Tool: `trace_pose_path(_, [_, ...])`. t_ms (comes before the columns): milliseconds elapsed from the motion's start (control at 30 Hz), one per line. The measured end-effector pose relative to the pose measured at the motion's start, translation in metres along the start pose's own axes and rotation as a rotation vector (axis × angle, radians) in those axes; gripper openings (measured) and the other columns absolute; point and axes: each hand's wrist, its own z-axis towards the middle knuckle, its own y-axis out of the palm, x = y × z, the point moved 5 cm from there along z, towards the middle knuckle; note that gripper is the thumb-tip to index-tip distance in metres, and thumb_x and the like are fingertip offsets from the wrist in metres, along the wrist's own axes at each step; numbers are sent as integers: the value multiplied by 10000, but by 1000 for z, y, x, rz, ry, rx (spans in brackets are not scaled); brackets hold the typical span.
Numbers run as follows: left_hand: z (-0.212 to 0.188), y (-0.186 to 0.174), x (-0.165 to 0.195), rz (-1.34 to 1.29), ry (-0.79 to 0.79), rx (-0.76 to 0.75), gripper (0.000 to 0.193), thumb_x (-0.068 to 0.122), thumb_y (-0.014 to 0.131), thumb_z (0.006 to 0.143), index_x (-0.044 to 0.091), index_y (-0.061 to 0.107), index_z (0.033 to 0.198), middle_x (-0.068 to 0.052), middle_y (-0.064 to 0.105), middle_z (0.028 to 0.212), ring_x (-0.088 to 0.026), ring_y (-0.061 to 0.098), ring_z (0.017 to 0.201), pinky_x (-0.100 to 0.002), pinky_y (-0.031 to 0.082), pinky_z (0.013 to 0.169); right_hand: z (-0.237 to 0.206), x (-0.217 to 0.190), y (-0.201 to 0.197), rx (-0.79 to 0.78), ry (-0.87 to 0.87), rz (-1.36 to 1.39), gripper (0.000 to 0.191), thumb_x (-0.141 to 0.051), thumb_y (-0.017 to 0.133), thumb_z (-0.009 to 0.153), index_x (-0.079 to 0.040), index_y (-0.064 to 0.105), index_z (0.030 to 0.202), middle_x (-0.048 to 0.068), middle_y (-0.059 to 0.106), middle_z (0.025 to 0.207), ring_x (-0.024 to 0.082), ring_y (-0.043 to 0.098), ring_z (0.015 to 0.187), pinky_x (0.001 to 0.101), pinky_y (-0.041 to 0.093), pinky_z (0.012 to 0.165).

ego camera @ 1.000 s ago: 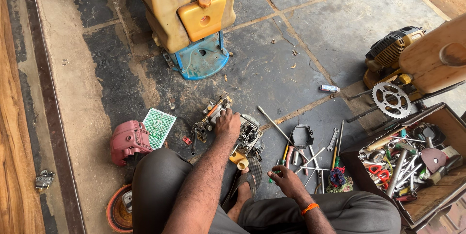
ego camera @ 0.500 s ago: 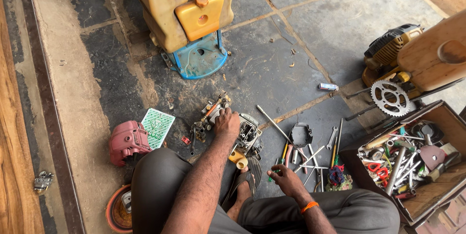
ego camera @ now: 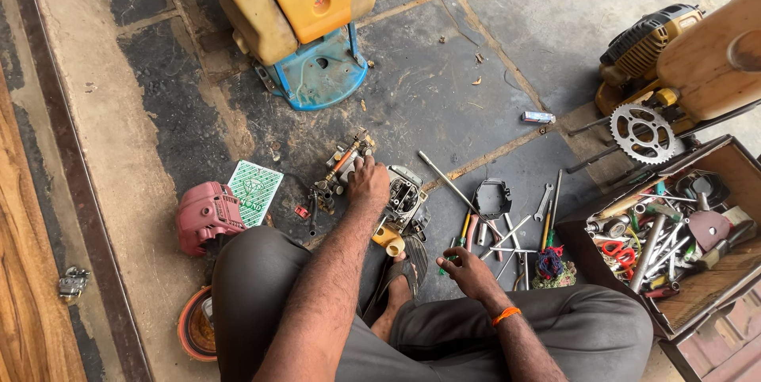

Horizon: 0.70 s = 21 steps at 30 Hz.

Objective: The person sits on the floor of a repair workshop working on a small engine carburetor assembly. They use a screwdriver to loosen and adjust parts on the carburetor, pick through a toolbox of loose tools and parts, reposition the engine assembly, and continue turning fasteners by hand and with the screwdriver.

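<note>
Stone floor point(ego camera: 444, 89), tools point(ego camera: 507, 231) crowding hands.

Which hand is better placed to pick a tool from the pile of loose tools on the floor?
Probably the right hand: it rests at the edge of the loose tools, while the left hand is occupied on the small engine part.
</note>
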Motion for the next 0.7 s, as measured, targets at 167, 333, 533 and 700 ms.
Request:
trace_pose_path(167, [-5, -4, -5, -44, -54, -54, 394, 115, 738, 935, 27, 634, 1305, -183, 437, 1552, -338, 464, 1368, -477, 515, 1068, 2, 2, 0, -1, 15, -5, 640, -577, 571, 952, -114, 588, 1393, 147, 770, 1140, 218, 771, 1031, 402, 604, 933])
trace_pose_path(333, [-5, -10, -10, -23, -103, -65, 373, 232, 747, 951, 76, 649, 1276, -173, 417, 1544, -342, 423, 1383, -530, 457, 1099, 4, 3, 1, 3, -4, -1, 650, -578, 568, 956, -104, 574, 1401, 135, 759, 1172, 224, 770, 1046, 401, 603, 936])
trace_pose_path(533, [0, 0, -2, 21, 1, -34, 349, 128, 764, 929, 26, 679, 1252, -184, 472, 1531, -333, 498, 1336, -435, 540, 1042, 1, 1, 0, -2, 4, -10, 645, -574, 563, 955, -106, 584, 1398, 147, 776, 1128, 221, 775, 1038, 403, 606, 930])
trace_pose_path(700, [-1, -1, -6, -35, -23, -28, 390, 129, 738, 940, 44, 631, 1305, -194, 471, 1502, -330, 495, 1318, -459, 560, 993, 1, 0, 0, 0, 1, 13, 635, -560, 578, 956, -101, 589, 1395, 152, 775, 1142, 219, 769, 1040, 400, 603, 933])
